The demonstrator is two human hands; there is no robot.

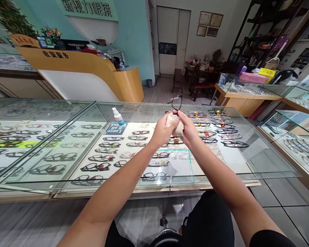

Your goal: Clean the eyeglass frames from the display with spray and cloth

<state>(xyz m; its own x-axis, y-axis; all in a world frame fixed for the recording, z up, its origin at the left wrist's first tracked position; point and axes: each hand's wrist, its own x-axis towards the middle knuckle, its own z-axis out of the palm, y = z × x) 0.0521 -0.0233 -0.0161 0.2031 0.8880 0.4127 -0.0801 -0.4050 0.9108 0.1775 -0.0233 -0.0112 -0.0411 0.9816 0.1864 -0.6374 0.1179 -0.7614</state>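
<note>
Above the glass showcase, a pair of dark-framed eyeglasses [181,103] is held up on end, one lens standing clear of my fingers. The other half is hidden behind my hands and a pale cream cloth [179,129]. My left hand [162,129] is closed on the cloth, with its fingertips near the frame. From the other side, my right hand [188,127] is closed around the eyeglasses and touches the cloth too. A white spray bottle [118,117] with a blue lower label stands upright on the glass, left of my hands.
Under the glass top of the showcase [211,176] lie rows of eyeglasses [96,166]. Another showcase [293,137] stands at the right. Behind are a wooden counter [128,84], a bench [177,77] and a cluttered table. My knees and a stool are below the front edge.
</note>
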